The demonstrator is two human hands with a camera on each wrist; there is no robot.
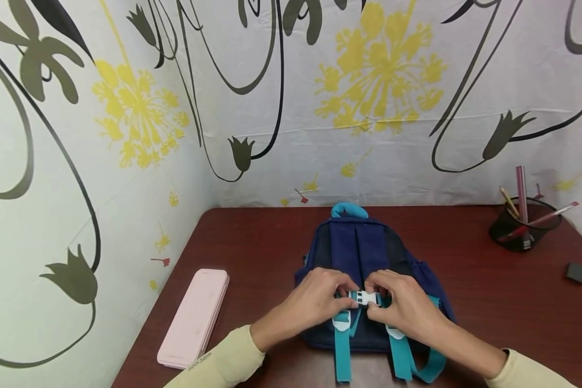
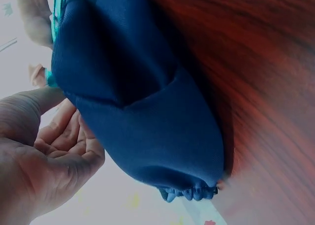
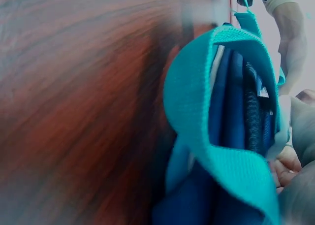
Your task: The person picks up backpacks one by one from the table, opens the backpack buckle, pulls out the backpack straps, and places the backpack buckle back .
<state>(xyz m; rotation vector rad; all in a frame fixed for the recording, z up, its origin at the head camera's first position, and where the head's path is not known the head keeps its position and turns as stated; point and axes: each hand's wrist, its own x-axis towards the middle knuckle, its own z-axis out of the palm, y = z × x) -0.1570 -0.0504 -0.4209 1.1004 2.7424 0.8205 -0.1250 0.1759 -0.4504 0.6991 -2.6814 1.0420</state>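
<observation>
A navy backpack (image 1: 372,245) lies on the table with its straps upward and its teal top handle (image 1: 349,209) toward the wall. Over its middle, a white side-release buckle (image 1: 367,298) on a teal strap sits between both hands, its two halves end to end. From the left, my left hand (image 1: 315,293) pinches the buckle's left side between thumb and fingers. My right hand (image 1: 404,302) pinches the right side likewise. Teal webbing ends (image 1: 343,353) hang below, and a teal strap loop (image 3: 189,92) stands out near my right wrist. In the left wrist view, the bag's navy side (image 2: 147,121) partly hides the left fingertips.
A pink case (image 1: 194,318) lies at the left of the dark red wooden table (image 1: 262,242). At the back right stands a black mesh cup (image 1: 521,231) with pens and pencils. A small dark block (image 1: 575,273) lies near the right edge. Patterned cloth hangs behind.
</observation>
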